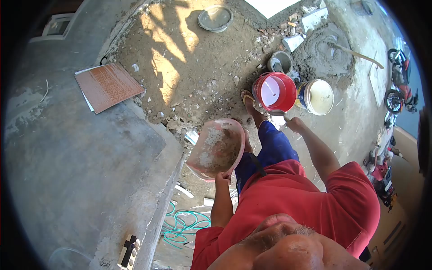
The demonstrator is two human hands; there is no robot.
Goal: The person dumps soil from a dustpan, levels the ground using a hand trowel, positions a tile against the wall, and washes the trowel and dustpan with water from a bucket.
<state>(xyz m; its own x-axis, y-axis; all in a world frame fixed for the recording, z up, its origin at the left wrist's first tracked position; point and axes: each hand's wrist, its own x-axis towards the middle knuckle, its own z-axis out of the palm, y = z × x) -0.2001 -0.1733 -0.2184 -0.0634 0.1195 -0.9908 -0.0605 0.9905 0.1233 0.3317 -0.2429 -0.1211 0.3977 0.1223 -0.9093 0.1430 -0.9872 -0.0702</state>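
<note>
My left hand (pixel 222 178) is closed on the near rim of a worn pink basin (pixel 202 146), which is tilted and smeared inside with grey and brown residue. My right hand (pixel 295 125) grips the handle of a trowel (pixel 278 113), its grey blade at the near rim of a red bucket (pixel 289 92). Inside the bucket is a pale, whitish area with a small light object on it. A white bucket (pixel 320 96) stands to its right, and a small grey pail (pixel 281 60) stands behind it.
Wet mortar (pixel 328 49) lies heaped at the back right, with a long-handled tool (pixel 360 56) in it. A round grey tub (pixel 215 19) sits on the dirt. A brown tile (pixel 108 85) lies left, a green hose (pixel 180 225) below. Motorcycles (pixel 396 96) stand far right.
</note>
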